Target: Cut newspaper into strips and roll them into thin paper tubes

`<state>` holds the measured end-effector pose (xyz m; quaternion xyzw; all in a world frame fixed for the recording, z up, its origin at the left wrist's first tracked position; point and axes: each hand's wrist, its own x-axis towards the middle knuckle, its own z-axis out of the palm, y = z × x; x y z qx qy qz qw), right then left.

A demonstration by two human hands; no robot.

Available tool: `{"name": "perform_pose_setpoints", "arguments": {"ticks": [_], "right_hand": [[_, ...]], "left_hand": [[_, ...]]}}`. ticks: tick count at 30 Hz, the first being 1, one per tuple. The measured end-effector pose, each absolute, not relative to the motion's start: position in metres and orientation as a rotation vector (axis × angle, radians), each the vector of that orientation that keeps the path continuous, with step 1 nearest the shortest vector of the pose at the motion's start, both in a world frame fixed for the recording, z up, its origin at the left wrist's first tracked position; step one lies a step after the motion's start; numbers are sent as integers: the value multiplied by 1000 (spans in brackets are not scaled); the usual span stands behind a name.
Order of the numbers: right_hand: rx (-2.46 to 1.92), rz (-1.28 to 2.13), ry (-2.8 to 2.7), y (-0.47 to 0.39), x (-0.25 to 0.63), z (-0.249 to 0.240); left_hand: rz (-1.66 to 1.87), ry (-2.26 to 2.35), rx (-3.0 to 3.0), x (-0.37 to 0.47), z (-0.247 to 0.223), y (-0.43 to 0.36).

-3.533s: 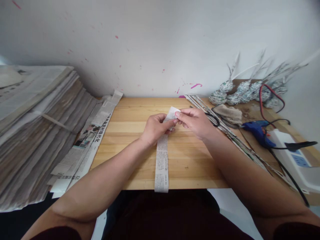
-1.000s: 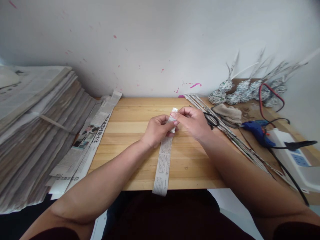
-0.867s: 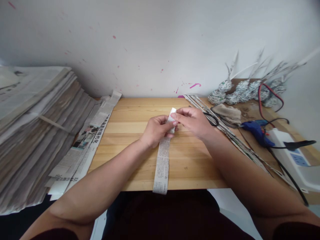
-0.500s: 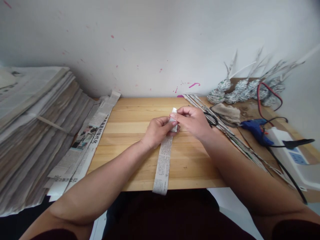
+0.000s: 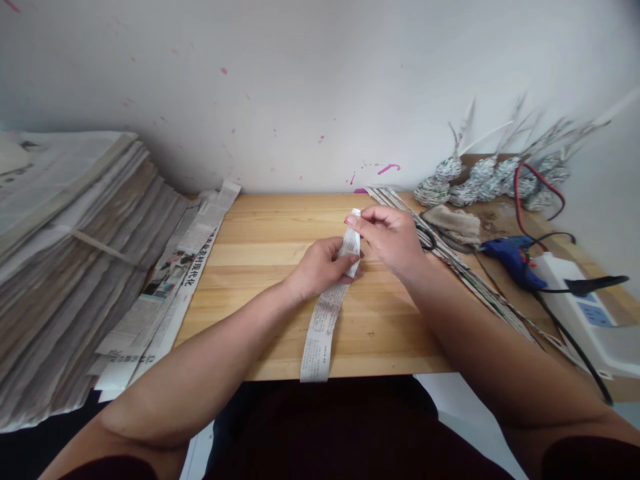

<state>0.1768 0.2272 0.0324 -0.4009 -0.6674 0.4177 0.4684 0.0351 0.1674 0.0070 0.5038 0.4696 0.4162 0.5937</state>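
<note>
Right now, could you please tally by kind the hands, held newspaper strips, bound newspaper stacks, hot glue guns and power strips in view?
Left hand and right hand: 2
Held newspaper strip: 1
Bound newspaper stack: 1
Hot glue gun: 1
Power strip: 1
Total: 6

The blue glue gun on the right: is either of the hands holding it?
No, both hands pinch the newspaper strip.

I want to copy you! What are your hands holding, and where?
A newspaper strip: the right hand pinches its far end, the left hand grips it partway down.
</note>
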Motion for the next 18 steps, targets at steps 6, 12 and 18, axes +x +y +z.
{"name": "perform_pose_setpoints", "arguments": {"ticks": [6, 12, 18], "right_hand": [[-966, 1049, -1640, 226, 177, 34], [-971, 1083, -1665, 221, 174, 32], [-986, 1281, -1553, 220, 171, 27]], "left_hand": [[919, 1104, 1038, 27, 22, 168], [1186, 1000, 877, 34, 25, 168], [1180, 1094, 996, 43, 16, 164]]}}
